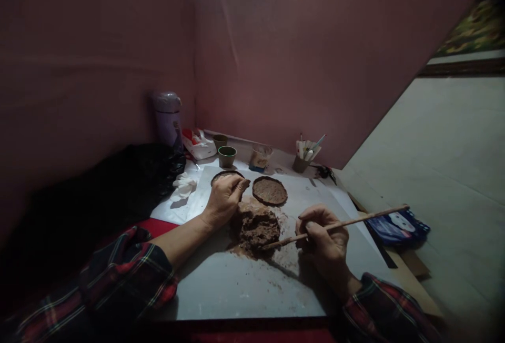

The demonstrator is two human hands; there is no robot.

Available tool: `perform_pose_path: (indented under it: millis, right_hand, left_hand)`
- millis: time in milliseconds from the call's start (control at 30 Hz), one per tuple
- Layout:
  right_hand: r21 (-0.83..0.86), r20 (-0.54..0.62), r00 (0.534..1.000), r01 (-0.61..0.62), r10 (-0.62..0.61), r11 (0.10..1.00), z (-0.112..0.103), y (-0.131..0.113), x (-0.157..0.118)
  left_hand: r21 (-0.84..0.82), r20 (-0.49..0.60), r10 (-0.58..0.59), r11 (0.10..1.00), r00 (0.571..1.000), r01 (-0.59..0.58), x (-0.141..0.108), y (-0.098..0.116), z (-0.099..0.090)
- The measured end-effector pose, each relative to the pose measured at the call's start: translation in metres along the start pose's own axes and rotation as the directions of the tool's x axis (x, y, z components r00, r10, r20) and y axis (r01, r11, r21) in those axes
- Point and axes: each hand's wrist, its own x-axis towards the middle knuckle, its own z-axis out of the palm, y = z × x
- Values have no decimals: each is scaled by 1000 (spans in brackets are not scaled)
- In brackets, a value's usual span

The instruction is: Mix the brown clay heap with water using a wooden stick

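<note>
My right hand [325, 240] grips a long thin brown stick [363, 218], held slantwise like a pen. The stick's lower tip touches the near right side of a rough lump of dark brown, clay-like material [258, 227]. Just beyond the lump, my left hand [224, 198] is closed with thumb and fingers together; whatever they may pinch I cannot make out. Brown smears mark its thumb tip. A flat round brown disc with a raised rim [270, 191] lies behind the lump. A second round piece [226, 174] is partly hidden by my left hand.
Crumbs dot the white board [221, 290]. Toward the back stand a green cup [227, 158], a clear tub [260, 158] and a cup of brushes and pens [301, 164]. At left are a black bag [98, 190], crumpled tissue [183, 185] and a purple flask [168, 122].
</note>
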Motion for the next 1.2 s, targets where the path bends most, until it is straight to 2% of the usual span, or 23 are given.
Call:
perform_pose_path:
  millis: [300, 467, 600, 767, 900, 1100, 1200]
  right_hand:
    - [-143, 87, 996, -20, 33, 990, 6, -6, -3]
    - [-165, 59, 998, -26, 36, 986, 16, -10, -6]
    - [-161, 16, 996, -81, 84, 984, 20, -12, -7]
    - [-65, 9, 999, -32, 33, 997, 9, -12, -4]
    - [-140, 94, 996, 9, 4, 990, 2, -9, -4]
    - [-200, 273, 962, 75, -18, 977, 9, -7, -5]
    - [-212, 234, 971, 95, -44, 973, 12, -10, -6]
  left_hand:
    - [-8, 6, 8, 1000, 1000, -8, -1, 1, 0]
    - [-16, 15, -17, 1000, 1000, 17, -1, 4, -1]
    - [-36, 26, -45, 998, 999, 46, -1, 6, -2]
    - [-70, 17, -56, 996, 998, 57, -1, 5, -1]
    - [-93, 23, -75, 993, 997, 76, -1, 5, -2]
    - [-99, 13, -87, 991, 996, 88, 0, 7, -2]
    - [-107, 17, -96, 989, 995, 97, 0, 7, -2]
